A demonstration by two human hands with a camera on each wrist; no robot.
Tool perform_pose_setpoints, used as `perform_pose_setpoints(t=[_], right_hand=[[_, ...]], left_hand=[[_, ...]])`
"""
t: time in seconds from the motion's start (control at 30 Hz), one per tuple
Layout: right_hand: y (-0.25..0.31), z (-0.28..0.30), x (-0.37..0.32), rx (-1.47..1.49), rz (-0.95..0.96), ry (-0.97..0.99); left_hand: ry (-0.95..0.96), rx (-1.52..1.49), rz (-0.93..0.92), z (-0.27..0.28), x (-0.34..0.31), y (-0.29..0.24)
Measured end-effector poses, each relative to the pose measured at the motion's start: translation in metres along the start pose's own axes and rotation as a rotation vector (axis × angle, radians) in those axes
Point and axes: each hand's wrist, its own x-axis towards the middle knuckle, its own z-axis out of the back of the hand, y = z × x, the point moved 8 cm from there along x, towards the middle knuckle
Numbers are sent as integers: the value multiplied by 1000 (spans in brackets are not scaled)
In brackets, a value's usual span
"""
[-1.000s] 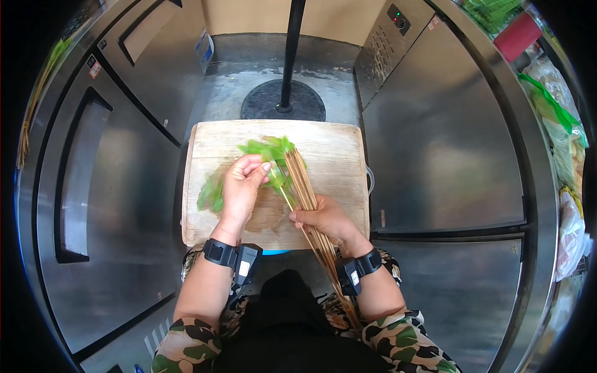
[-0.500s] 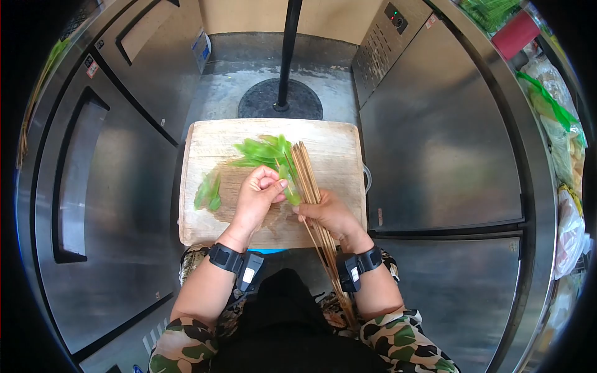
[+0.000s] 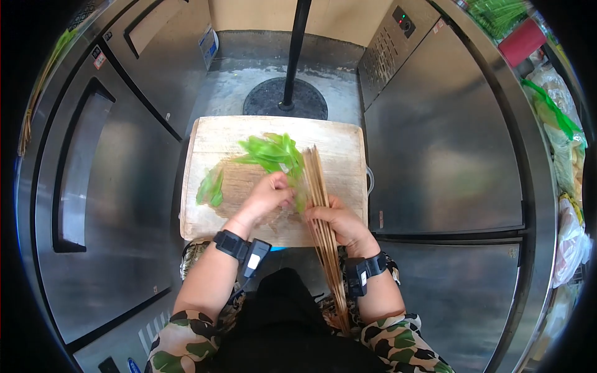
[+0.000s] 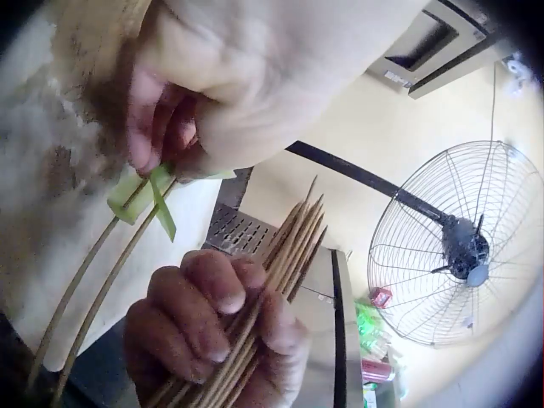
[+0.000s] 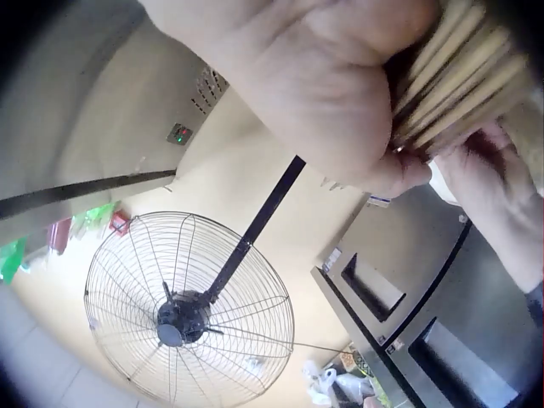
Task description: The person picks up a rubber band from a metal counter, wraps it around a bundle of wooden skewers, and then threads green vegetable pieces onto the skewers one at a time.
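Note:
My left hand (image 3: 267, 198) is over the middle of the wooden cutting board (image 3: 336, 133). In the left wrist view its fingertips pinch a pale green vegetable slice (image 4: 129, 197), and two thin skewers (image 4: 100, 293) run up to that slice. Upright in my right hand (image 3: 342, 224) is a bundle of bamboo skewers (image 3: 318, 180), the fingers wrapped round it and the pointed tips up. The right wrist view shows the bundle (image 5: 459, 72) close against the palm. A pile of green slices (image 3: 267, 152) lies just beyond the left hand, with a smaller pile (image 3: 211, 188) to its left.
Steel cabinets flank the board on the left (image 3: 124, 186) and right (image 3: 448, 137). Behind the board stands the round black base (image 3: 255, 102) of a fan (image 4: 467, 246). Plastic bags (image 3: 569, 230) sit along the far right counter.
My left hand has come down and toward the right hand from the pile of slices, with a green slice at its fingertips. The skewer bundle has shifted slightly right in the head view.

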Motion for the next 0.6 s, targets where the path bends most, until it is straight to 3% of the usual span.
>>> perform_pose_setpoints(t=[0.1, 0.2, 0.23, 0.33, 0.47, 0.6], right_hand=[[3, 14, -2, 8, 31, -60], [12, 15, -4, -5, 68, -61], [13, 14, -5, -5, 74, -57], [17, 11, -6, -10, 83, -57], [17, 12, -5, -31, 100, -77], [16, 12, -5, -37, 81, -85]], left_hand=[[-81, 89, 41, 31, 4, -16], [-309, 237, -118, 66, 16, -13], [-372, 481, -259, 64, 9, -29], [-328, 802, -260, 44, 2, -35], [-409, 1052, -366, 29, -5, -46], [-355, 991, -212, 31, 2, -31]])
